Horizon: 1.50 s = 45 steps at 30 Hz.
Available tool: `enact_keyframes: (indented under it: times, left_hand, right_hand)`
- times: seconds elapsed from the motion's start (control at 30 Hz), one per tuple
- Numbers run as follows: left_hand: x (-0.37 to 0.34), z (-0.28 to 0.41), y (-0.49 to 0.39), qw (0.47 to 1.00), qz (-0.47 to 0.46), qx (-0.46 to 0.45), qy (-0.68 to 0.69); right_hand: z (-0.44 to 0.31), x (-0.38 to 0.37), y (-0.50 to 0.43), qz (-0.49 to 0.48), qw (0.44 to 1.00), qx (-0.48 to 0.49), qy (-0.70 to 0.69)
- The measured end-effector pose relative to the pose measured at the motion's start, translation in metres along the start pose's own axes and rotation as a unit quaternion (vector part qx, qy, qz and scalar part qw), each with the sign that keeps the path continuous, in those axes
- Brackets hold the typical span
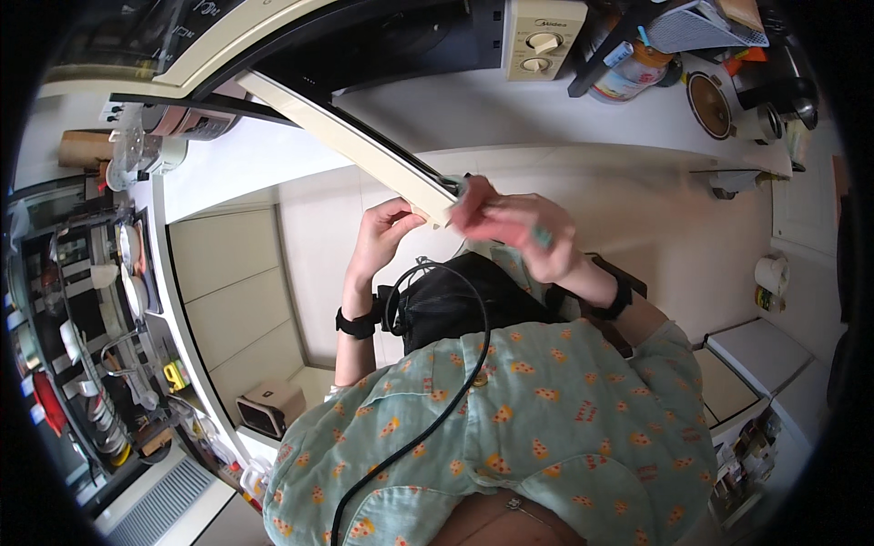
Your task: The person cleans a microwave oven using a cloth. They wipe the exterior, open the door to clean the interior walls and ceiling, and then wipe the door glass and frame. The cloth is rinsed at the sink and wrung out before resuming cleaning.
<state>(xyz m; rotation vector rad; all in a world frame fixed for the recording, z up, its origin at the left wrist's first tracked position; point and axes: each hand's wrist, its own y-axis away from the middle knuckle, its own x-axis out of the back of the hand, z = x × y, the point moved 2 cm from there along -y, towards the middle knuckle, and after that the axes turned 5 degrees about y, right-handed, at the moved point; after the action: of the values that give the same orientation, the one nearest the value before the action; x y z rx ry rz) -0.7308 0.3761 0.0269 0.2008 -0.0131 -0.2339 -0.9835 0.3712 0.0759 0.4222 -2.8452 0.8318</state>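
Note:
A cream microwave oven [513,41] stands on a white shelf with its door [362,153] swung out towards me. My left hand [386,235] grips the handle at the free end of that door, thumb and fingers pinched on it. On the door's other side, my right hand [529,228] holds a pinkish-red cloth [478,208] against the door's edge; this hand is blurred by motion. The oven's dark cavity [410,41] shows behind the door. What lies inside it is too dark to tell.
Right of the microwave are a plastic jar [625,78], a mesh basket [703,31] and a lidded pot [709,106]. A rice cooker [198,123] stands left, above a counter with a sink and dish rack [102,409]. A black cable [437,423] hangs over my shirt.

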Motion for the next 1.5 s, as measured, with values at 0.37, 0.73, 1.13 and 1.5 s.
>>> enact_keyframes:
  times: [0.37,0.73,1.13,1.5]
  left_hand:
    - [0.023,-0.001,0.049,0.997,0.032,0.057,0.028]
    - [0.054,-0.028,0.109,0.980,0.117,0.013,0.163]
    - [0.058,-0.105,0.136,0.894,0.405,-0.188,0.040]
    - [0.066,-0.089,0.158,0.901,0.408,-0.040,-0.144]
  right_hand:
    - [0.030,-0.040,-0.028,-0.032,0.925,-0.228,-0.302]
    - [0.013,-0.057,-0.033,-0.087,0.844,-0.300,-0.437]
    - [0.085,-0.125,-0.088,0.029,0.927,-0.344,-0.149]
    - [0.158,-0.207,0.026,-0.154,0.784,-0.546,-0.249]
